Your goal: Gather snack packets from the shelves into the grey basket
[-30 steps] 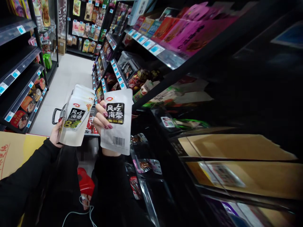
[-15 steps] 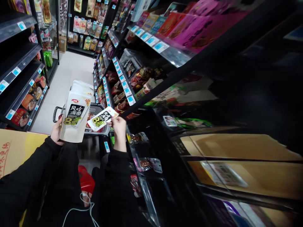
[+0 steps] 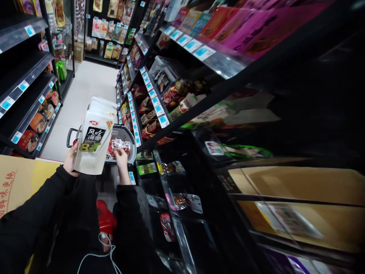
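Note:
My left hand (image 3: 71,156) is closed around the side of a tall white box of kelp snack pouches (image 3: 91,142), with black, green and red print on its front. White pouch tops stick up at its back. To the right, my right hand (image 3: 121,156) reaches over a grey shopping basket (image 3: 132,146), fingers pinched at a small white and red packet (image 3: 121,144). Other red packets lie around it inside. The box covers the basket's left part, though its black handle (image 3: 72,137) shows beyond.
Black shelves with blue price tags line the left (image 3: 25,85) and right (image 3: 154,99) sides. A pale tiled floor (image 3: 85,80) runs to a wall of hanging snack bags. A cardboard box (image 3: 17,182) is at lower left; a red object (image 3: 106,219) and white cable (image 3: 95,253) are below.
My right hand has moved left and down into the basket. The kelp pouch it held no longer shows in its fingers. My left hand keeps the box in nearly the same place.

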Demonstrator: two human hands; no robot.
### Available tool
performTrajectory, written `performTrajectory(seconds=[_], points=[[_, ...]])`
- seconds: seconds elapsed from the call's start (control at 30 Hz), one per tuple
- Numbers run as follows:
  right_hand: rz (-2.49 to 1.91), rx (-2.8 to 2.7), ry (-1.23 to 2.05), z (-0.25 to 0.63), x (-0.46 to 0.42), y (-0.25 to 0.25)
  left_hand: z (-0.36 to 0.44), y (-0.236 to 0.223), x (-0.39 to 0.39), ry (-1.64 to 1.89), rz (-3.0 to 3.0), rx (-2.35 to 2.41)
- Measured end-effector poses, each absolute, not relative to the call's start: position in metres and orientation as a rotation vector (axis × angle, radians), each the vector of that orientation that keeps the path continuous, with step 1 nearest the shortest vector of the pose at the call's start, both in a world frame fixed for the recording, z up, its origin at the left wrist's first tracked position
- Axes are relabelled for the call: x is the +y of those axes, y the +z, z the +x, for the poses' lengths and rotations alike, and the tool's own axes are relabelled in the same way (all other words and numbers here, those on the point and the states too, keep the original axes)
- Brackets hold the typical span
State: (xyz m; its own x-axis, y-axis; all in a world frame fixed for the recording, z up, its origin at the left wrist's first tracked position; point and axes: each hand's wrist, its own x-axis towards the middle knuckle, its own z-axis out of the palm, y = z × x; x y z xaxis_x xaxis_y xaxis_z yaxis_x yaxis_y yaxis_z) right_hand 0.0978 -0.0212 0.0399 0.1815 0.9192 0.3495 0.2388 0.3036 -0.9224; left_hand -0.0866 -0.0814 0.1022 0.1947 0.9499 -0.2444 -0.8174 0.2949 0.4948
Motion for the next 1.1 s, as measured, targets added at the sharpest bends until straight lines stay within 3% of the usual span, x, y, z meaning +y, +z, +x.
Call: performTrajectory(seconds=[0.3, 0.7, 1.1], points=[[-1.072, -1.476, 0.504, 0.070, -0.058, 0.184, -0.087, 0.098, -0.080, 1.295, 0.318, 0.482], [-1.006, -1.720, 0.563, 0.064, -0.054, 0.186, -0.086, 0.095, -0.081, 1.349, 0.268, 0.529], [-0.658, -1.103, 0.886, 0.069, -0.041, 0.215, -0.089, 0.095, -0.081, 1.221, 0.141, 0.641]])
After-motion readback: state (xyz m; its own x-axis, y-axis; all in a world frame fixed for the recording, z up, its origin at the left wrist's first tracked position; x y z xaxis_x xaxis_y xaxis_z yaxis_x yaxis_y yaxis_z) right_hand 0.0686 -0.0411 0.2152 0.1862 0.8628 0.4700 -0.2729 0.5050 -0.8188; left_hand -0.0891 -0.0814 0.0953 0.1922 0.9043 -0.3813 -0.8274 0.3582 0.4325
